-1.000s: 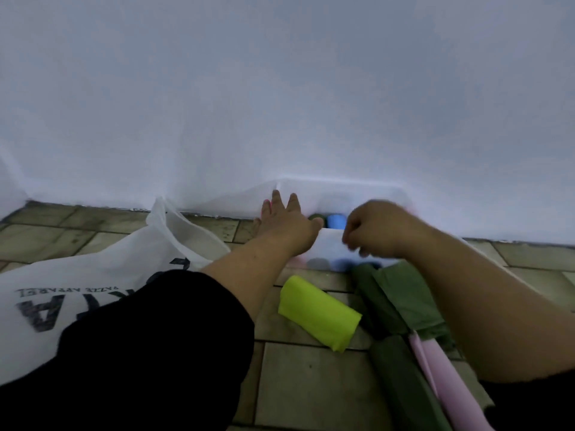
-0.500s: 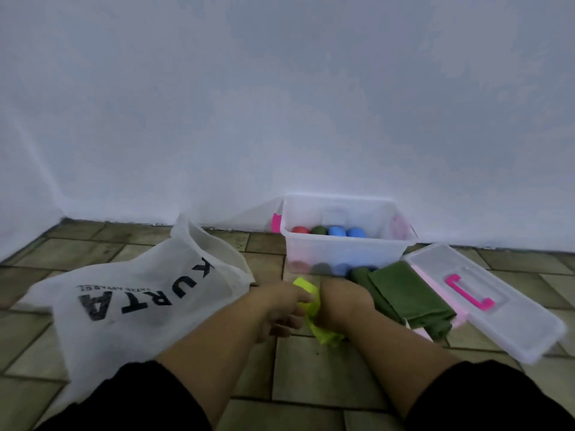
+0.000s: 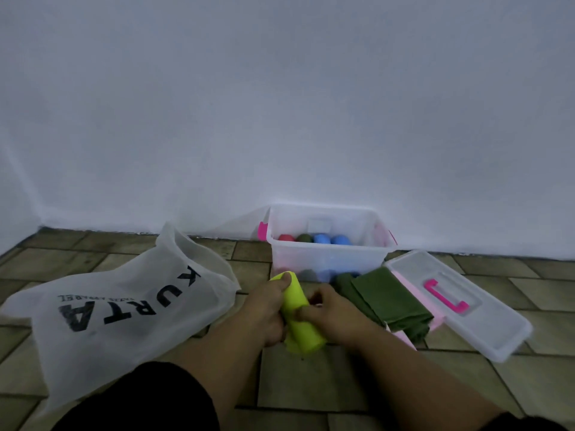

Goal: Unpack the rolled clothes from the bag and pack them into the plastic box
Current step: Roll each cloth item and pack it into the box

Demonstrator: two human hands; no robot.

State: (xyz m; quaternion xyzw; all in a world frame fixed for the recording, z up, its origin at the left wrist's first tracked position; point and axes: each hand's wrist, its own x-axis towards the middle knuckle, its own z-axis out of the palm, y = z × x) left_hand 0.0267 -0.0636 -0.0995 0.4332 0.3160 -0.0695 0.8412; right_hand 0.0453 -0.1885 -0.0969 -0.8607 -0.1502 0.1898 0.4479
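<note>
Both hands grip a rolled yellow-green cloth [image 3: 298, 309] just above the tiled floor. My left hand [image 3: 265, 309] wraps its left side, thumb at the far end. My right hand [image 3: 334, 315] pinches its right side. Behind them a clear plastic box [image 3: 326, 253] stands against the wall, holding a red roll [image 3: 285, 238], a dark green roll [image 3: 304, 238] and two blue rolls [image 3: 330, 238]. The white bag [image 3: 124, 309] printed KURTA lies flat at the left, its mouth toward the box.
Dark green cloth [image 3: 389, 301] lies right of my hands on a pink cloth [image 3: 413, 293]. The box's clear lid [image 3: 466, 303] with a pink handle rests upside up at the far right. A white wall closes the back.
My hands left the box, came back to the floor and closed on the yellow-green roll, lifting and turning it. The view pulled back from the box.
</note>
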